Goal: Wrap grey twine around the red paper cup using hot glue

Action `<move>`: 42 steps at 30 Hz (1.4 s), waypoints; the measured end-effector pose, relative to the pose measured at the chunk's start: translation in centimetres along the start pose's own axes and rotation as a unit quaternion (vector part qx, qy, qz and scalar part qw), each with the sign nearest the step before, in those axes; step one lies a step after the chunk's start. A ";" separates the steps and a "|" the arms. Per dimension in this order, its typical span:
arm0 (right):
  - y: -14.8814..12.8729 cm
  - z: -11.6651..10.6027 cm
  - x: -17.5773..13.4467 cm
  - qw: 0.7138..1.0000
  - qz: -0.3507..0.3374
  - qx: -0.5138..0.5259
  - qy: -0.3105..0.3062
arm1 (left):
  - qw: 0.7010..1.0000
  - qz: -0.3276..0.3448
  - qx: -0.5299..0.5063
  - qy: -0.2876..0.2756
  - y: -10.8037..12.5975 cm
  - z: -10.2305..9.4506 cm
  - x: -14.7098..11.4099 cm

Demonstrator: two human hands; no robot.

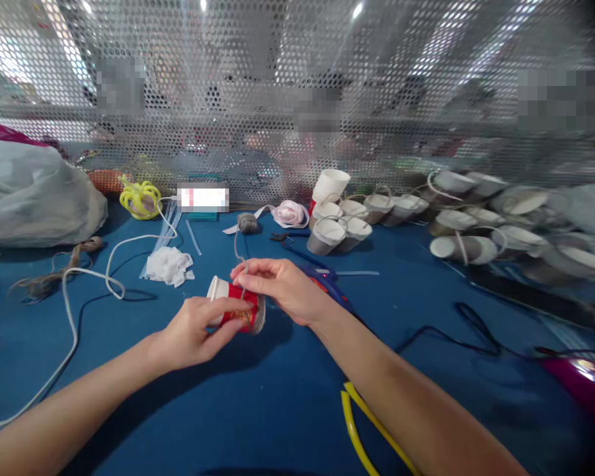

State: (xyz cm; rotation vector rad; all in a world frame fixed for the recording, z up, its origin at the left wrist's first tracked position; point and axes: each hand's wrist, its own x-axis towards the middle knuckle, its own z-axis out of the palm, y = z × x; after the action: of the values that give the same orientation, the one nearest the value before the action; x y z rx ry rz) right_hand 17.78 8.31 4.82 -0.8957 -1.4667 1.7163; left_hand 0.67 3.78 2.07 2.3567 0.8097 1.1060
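Note:
A red-and-white paper cup (pixel 234 292) lies on its side in my left hand (pixel 191 330), whose fingers and thumb close around it. The cup's rim points left and its base right. My right hand (pixel 282 291) pinches a strand of grey yarn (pixel 236 246) at the cup's red wall. From there the strand runs back to a small grey yarn ball (pixel 248 223) on the blue table (pixel 297 396). Behind my right wrist is a blue glue gun (pixel 341 297), partly hidden, with a clear glue stick (pixel 361 273) beside it.
Grey-wrapped cups with handles (pixel 327 233) stand behind and to the right. White ribbon (pixel 290 214), black-tipped pliers (pixel 280 237), and white scraps (pixel 169 264) lie further back. A white cable (pixel 69 311) crosses the left side; yellow handles (pixel 354 430) lie near my right forearm. Perforated metal (pixel 258 145) closes off the back.

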 end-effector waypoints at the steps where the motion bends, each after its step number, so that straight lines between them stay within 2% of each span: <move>1: -0.1 -0.1 -0.1 1.000 -0.019 -0.002 0.020 | 0.999 -0.029 -0.019 0.002 0.0 0.0 0.0; 6: -0.8 -0.5 -1.0 0.989 -0.092 -0.059 0.101 | 0.979 -0.166 -0.113 0.045 -0.1 0.0 0.3; 11: -1.1 -0.7 -1.5 0.976 -0.119 -0.125 0.136 | 0.951 -0.228 -0.203 0.055 0.0 0.2 0.2; 21: -0.4 -0.7 -1.1 0.957 -0.092 -0.238 0.138 | 0.987 -0.101 -0.117 0.034 0.8 -0.1 -0.2; 27: -0.1 -0.5 -1.2 0.962 -0.054 -0.239 0.116 | 0.994 -0.039 -0.079 0.060 0.9 -0.1 -0.4; 42: 0.5 -0.1 -1.2 0.975 -0.016 -0.201 0.089 | 0.995 0.038 -0.028 0.093 1.4 -0.5 -0.2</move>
State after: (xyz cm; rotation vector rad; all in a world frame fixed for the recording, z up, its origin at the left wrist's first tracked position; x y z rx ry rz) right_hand 18.43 7.23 4.36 -1.1947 -1.7231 1.2951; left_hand 0.66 2.64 3.07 2.2797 0.7477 1.3778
